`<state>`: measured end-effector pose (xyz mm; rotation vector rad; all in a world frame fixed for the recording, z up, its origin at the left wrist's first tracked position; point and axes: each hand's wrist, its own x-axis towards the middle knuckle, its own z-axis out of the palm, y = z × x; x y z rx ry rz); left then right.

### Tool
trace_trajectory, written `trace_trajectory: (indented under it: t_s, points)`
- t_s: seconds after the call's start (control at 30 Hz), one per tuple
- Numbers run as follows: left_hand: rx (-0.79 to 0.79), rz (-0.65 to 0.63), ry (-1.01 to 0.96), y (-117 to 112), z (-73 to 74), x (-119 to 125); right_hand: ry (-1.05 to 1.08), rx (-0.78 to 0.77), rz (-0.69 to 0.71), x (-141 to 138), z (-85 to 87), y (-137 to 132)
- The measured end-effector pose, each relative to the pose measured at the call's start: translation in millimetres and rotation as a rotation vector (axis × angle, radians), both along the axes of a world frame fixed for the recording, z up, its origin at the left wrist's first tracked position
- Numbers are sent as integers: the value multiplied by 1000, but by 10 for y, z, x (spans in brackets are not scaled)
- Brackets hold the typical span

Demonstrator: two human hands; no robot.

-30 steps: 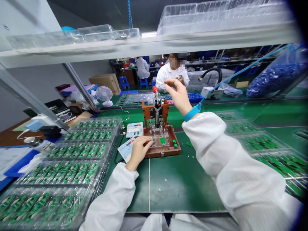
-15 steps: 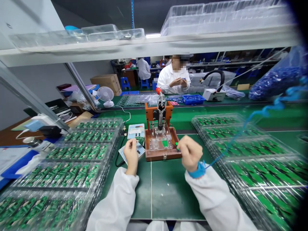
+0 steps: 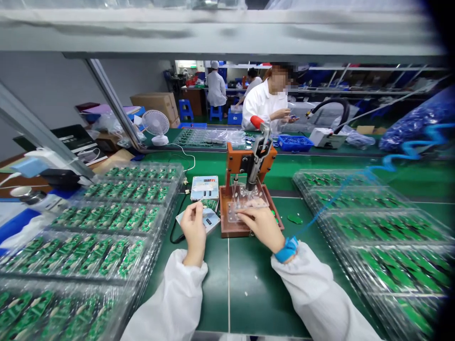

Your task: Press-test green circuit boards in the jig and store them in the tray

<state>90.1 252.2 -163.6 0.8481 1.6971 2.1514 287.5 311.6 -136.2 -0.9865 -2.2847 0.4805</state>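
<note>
My left hand [image 3: 194, 229] is closed in a pinch over a light-blue control box. At its fingertips is a small green circuit board [image 3: 210, 204], which appears to be gripped by its left end. My right hand [image 3: 262, 221] reaches across the wooden test fixture [image 3: 232, 231] from the right. Its fingers stretch leftward over the clear plate [image 3: 232, 214] of the fixture and hide most of the plate. Above stands the toggle clamp [image 3: 259, 154] with a red-tipped lever. A loose green circuit board [image 3: 294, 219] lies to the right of the fixture.
Stacked clear trays of green boards line the left [image 3: 117, 232] and right [image 3: 394, 246] sides. Behind the fixture are a display box [image 3: 204, 188], a white fan [image 3: 156, 125] and a blue bin [image 3: 295, 143]. A co-worker [image 3: 266, 106] sits opposite. A shelf [image 3: 213, 35] crosses overhead.
My right hand has moved left, from beside the fixture's right front corner onto its plate, opening from a fist. The loose board on the right now shows. My left hand stays by the control box.
</note>
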Motion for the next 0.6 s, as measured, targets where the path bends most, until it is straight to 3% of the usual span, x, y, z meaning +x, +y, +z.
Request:
trace_trajectory:
  t_s: [0.13,0.6]
  points:
    - [-15,-13,-13,-13,18,12,-49,-92,-10,-11,68,19]
    - [-2,-17,-61,-36,71,55,-111,-33,-66,-58,36,-29]
